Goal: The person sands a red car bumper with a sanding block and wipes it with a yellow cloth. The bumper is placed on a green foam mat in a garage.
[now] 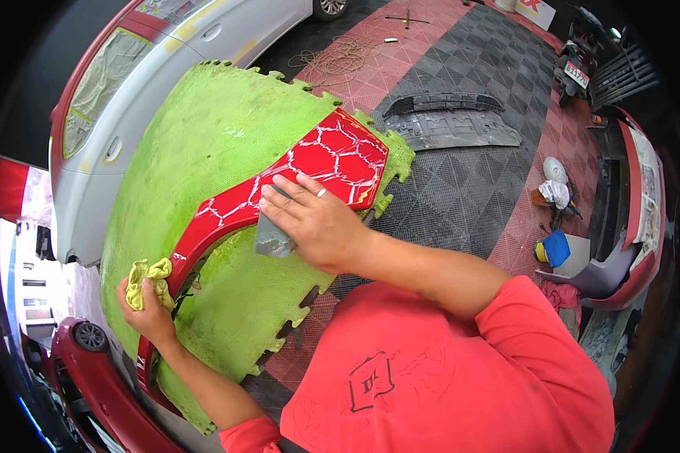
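Note:
A glossy red car fender panel (pixel 326 153) with a wheel-arch curve lies on a lime-green foam mat (pixel 215 124). Its broad end carries a net of white, crack-like lines. My right hand (pixel 329 230), a ring on one finger, lies over the lower edge of that end, fingers extended along a grey sheet of sandpaper (pixel 272 240) pressed to the panel. Part of the sheet hangs below the edge; the thumb is hidden. At the narrower stretch of the arch, my left hand (pixel 151 313) is closed round a crumpled yellow-green cloth (pixel 145 282) beside the panel's edge.
A masked white and red car (pixel 159 98) stands left, a dark red car (pixel 113 377) lower left. A black plastic car part (pixel 453 124) lies on the tiled floor ahead. Coiled cord (pixel 340 59) lies farther off. Right are a bumper (pixel 635 226), tools (pixel 557 192) and a motorcycle (pixel 574 64).

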Available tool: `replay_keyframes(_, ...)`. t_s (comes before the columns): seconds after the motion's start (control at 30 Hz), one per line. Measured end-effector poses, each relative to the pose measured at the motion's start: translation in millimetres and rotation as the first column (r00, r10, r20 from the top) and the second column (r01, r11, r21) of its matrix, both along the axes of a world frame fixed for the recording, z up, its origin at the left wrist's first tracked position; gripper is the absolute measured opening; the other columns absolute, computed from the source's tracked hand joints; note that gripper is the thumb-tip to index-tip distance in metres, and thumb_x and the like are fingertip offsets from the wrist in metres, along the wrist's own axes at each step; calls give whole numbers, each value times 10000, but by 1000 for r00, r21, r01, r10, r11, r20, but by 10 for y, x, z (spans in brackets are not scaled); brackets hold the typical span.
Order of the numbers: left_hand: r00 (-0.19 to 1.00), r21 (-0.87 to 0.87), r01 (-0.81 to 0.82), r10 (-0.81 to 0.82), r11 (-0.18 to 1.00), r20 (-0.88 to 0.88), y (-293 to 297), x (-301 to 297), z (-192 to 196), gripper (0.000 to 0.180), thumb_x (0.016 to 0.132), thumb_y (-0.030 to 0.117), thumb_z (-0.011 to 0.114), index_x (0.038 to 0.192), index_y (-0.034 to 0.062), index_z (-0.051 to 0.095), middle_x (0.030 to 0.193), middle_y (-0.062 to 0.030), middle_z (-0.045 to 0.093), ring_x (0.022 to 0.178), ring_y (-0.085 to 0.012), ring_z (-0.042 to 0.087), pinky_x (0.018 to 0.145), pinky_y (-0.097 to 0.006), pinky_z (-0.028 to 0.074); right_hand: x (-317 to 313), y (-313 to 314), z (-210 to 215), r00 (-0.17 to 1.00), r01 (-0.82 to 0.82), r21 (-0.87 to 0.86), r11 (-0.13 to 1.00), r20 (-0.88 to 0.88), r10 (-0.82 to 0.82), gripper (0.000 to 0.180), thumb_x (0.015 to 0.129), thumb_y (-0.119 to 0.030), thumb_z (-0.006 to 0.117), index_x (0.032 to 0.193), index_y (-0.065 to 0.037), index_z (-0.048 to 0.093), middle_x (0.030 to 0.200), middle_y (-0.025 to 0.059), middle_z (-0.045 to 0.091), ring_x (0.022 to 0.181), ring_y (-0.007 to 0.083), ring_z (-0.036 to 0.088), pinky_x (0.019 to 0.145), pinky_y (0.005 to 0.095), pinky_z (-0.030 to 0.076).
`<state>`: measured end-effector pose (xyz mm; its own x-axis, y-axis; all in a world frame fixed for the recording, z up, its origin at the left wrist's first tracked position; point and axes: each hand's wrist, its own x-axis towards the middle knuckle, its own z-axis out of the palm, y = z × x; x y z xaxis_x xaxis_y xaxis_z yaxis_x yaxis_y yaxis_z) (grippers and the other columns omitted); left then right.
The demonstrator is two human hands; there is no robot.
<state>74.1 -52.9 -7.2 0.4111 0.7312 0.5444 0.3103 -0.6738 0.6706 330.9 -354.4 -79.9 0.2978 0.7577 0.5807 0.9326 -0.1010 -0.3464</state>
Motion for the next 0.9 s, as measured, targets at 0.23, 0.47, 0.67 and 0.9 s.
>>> replay_keyframes(0.23,1000,123,10,-8,992,-12,-13,38,-36,284,1009,115,779,1231,-31,678,1074,-102,722,950,-201,669,902,-371,557,586,-1408,-276,990,132,-262,956,85,-113,770,878,-116,715,1631,-114,554,1722,72,540,1628,377,437,1340,637,272)
replay_keyframes(0.47,1000,109,-11,12,994,-9,-116,20,31,266,998,114,782,1207,-23,689,1070,-97,736,946,-193,682,894,-366,564,159,-471,46,995,-19,-176,984,95,36,801,874,-142,709,1654,-127,529,1721,87,536,1632,357,429,1350,633,241)
replay_keyframes(0.67,999,117,15,-18,993,26,-195,77,62,268,975,114,802,1191,-5,699,1037,-81,741,910,-144,683,831,-330,571,580,-1101,-212,995,-64,-227,972,56,78,972,744,-58,791,1671,-180,522,1724,61,538,1649,358,407,1363,611,232)
replay_keyframes(0.9,1000,159,3,-4,987,4,-165,92,71,255,956,129,818,1150,11,702,934,-77,748,830,-157,682,781,-345,570,134,255,329,953,-279,-147,949,78,293,801,857,-122,701,1639,-68,534,1719,134,527,1636,376,420,1366,589,263)
